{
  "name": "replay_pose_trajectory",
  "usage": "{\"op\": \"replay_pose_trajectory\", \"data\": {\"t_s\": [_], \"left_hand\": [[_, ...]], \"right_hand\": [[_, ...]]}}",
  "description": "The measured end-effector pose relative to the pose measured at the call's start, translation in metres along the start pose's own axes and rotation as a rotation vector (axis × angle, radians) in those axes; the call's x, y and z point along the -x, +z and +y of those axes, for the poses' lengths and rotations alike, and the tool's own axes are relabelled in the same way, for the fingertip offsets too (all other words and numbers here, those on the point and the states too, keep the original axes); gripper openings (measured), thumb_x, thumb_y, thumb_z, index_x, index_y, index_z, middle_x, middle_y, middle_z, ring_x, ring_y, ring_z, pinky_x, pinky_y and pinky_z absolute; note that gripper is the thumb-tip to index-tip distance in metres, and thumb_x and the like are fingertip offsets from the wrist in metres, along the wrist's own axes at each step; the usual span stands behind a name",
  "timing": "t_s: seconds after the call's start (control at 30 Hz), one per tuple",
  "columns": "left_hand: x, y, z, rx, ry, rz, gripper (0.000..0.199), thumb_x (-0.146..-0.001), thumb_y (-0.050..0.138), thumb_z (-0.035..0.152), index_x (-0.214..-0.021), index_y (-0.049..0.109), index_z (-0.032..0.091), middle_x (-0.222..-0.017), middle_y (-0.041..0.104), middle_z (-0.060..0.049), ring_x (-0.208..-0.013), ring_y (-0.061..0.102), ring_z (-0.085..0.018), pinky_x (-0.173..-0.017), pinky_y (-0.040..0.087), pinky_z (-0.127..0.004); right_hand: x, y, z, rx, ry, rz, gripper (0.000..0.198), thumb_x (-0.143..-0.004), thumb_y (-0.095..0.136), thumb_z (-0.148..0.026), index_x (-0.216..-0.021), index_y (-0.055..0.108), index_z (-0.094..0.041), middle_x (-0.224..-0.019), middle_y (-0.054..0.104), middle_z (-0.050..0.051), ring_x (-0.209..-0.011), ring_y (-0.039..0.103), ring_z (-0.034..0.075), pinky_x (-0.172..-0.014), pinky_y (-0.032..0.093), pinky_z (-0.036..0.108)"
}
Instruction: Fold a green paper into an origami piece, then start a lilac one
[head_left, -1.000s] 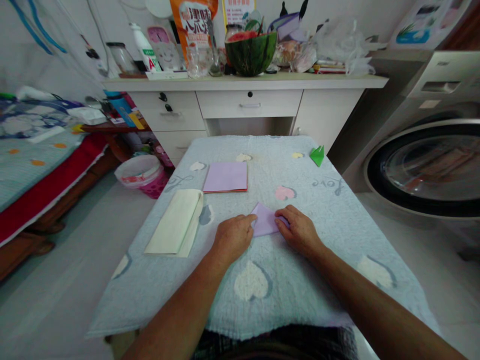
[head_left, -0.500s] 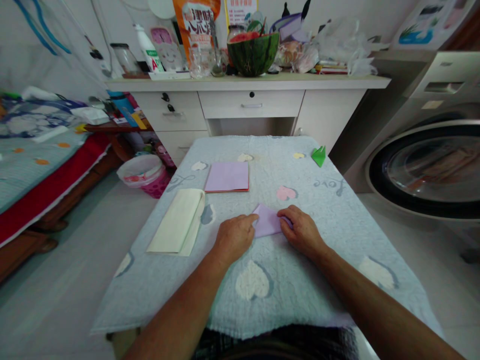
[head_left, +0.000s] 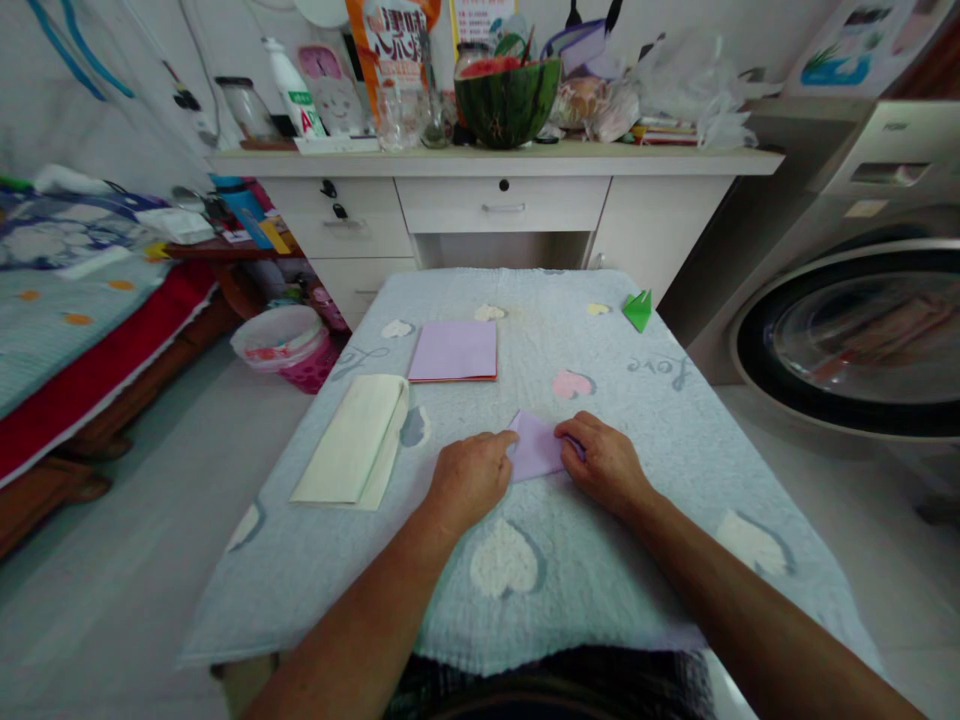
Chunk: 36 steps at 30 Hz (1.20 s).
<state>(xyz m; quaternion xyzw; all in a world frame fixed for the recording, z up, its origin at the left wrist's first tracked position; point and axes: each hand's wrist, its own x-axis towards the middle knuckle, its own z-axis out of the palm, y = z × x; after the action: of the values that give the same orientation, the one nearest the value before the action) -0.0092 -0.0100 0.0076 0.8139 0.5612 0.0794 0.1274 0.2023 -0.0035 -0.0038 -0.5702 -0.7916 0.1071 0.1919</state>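
Note:
A folded sheet of purple paper (head_left: 535, 450) lies on the cloth-covered table between my hands. My left hand (head_left: 474, 472) pinches its left edge, fingers closed. At the right edge, my right hand (head_left: 600, 455) is closed on the same sheet, thumb and fingertips together. Beyond my left hand lies a stack of square paper (head_left: 454, 350), purple on top with red showing along its near edge. A pale cream folded sheet (head_left: 351, 440) is to the left. Far right on the table sits a small folded green paper piece (head_left: 637, 311).
The tablecloth (head_left: 502, 625) is pale blue with hearts. Behind it, a white cabinet (head_left: 502, 205) carries a cut watermelon (head_left: 507, 105), jars, a bottle and bags. A washing machine (head_left: 877, 330) stands right; a pink waste bin (head_left: 289, 345) and a bed (head_left: 82, 330) are left.
The purple sheet has shifted very slightly toward me, its near edge a little lower between my fingers. Both hands keep their grip in nearly the same place.

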Motion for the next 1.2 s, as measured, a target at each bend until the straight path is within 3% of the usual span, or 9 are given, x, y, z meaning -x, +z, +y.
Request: {"op": "replay_pose_trajectory", "data": {"t_s": [0.17, 0.3, 0.37, 0.5, 0.87, 1.2], "left_hand": [[0.001, -0.001, 0.002, -0.054, 0.037, 0.081, 0.035, -0.086, 0.049, 0.017, -0.116, 0.063, 0.028, -0.094, 0.064, -0.003, -0.087, 0.062, -0.018, -0.079, 0.049, -0.031], [0.001, 0.0, 0.005, -0.128, 0.133, 0.178, 0.029, -0.085, 0.052, 0.014, -0.109, 0.065, 0.026, -0.113, 0.06, -0.005, -0.101, 0.054, -0.023, -0.087, 0.046, -0.038], [0.0, 0.002, 0.005, -0.139, 0.208, 0.178, 0.028, -0.089, 0.049, 0.014, -0.11, 0.064, 0.026, -0.123, 0.059, -0.004, -0.107, 0.051, -0.023, -0.089, 0.045, -0.04], [-0.001, 0.008, 0.006, -0.115, 0.303, 0.125, 0.027, -0.096, 0.04, 0.016, -0.111, 0.061, 0.024, -0.121, 0.063, -0.003, -0.109, 0.053, -0.02, -0.093, 0.044, -0.037], [0.007, 0.007, 0.028, -0.181, 0.203, 0.068, 0.028, -0.096, 0.044, 0.032, -0.119, 0.054, 0.019, -0.132, 0.055, -0.01, -0.123, 0.048, -0.024, -0.098, 0.042, -0.04], [0.006, 0.013, 0.026, -0.21, 0.172, 0.111, 0.043, -0.094, 0.045, 0.044, -0.131, 0.046, 0.022, -0.145, 0.045, -0.01, -0.123, 0.045, -0.027, -0.094, 0.042, -0.043]], "right_hand": [[0.0, 0.0, -0.001, 0.023, 0.002, -0.006, 0.023, -0.085, 0.047, -0.02, -0.098, 0.066, -0.02, -0.09, 0.063, 0.004, -0.079, 0.059, 0.015, -0.071, 0.042, 0.026], [0.0, 0.0, -0.002, 0.039, 0.004, -0.016, 0.023, -0.086, 0.047, -0.02, -0.099, 0.066, -0.02, -0.091, 0.063, 0.004, -0.079, 0.059, 0.015, -0.071, 0.042, 0.026], [0.0, -0.001, -0.002, 0.044, 0.007, -0.024, 0.023, -0.086, 0.047, -0.02, -0.099, 0.065, -0.02, -0.091, 0.063, 0.004, -0.08, 0.059, 0.015, -0.071, 0.042, 0.026], [0.0, -0.002, -0.003, 0.043, 0.008, -0.023, 0.023, -0.086, 0.046, -0.019, -0.099, 0.065, -0.019, -0.091, 0.063, 0.004, -0.081, 0.06, 0.016, -0.072, 0.042, 0.026], [-0.001, 0.0, -0.002, 0.073, 0.014, -0.024, 0.023, -0.085, 0.048, -0.02, -0.1, 0.066, -0.02, -0.092, 0.064, 0.004, -0.079, 0.06, 0.016, -0.069, 0.042, 0.026], [0.0, 0.001, -0.001, 0.058, 0.001, -0.017, 0.022, -0.085, 0.049, -0.02, -0.1, 0.065, -0.02, -0.092, 0.063, 0.004, -0.079, 0.06, 0.016, -0.069, 0.042, 0.026]]}}
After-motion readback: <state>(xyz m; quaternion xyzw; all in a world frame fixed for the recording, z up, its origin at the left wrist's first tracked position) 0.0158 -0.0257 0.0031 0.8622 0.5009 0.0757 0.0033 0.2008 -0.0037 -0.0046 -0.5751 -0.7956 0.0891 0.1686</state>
